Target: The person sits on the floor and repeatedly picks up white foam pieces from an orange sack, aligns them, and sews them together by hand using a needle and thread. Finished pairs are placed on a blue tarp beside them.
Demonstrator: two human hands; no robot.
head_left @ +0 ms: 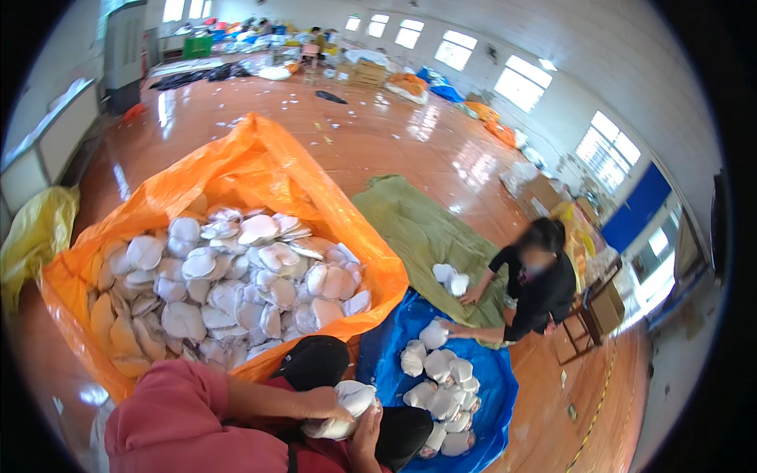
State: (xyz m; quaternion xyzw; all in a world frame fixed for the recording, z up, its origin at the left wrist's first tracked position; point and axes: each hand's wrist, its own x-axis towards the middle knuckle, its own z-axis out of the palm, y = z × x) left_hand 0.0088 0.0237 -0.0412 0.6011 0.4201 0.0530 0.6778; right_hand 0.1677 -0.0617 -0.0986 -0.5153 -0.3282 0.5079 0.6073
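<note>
The person's left hand [325, 404] and right hand [365, 435] are grasping a white padded bundle [356, 396] at the near side, between the orange sack [288, 177] and the blue sheet [384, 344]. Farther right, a co-worker [544, 293] is bending over the sheet's far edge.

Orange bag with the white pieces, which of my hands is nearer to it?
Left. Your left hand is outside the near side of the orange bag; your right hand is lower and farther right in view.
</note>
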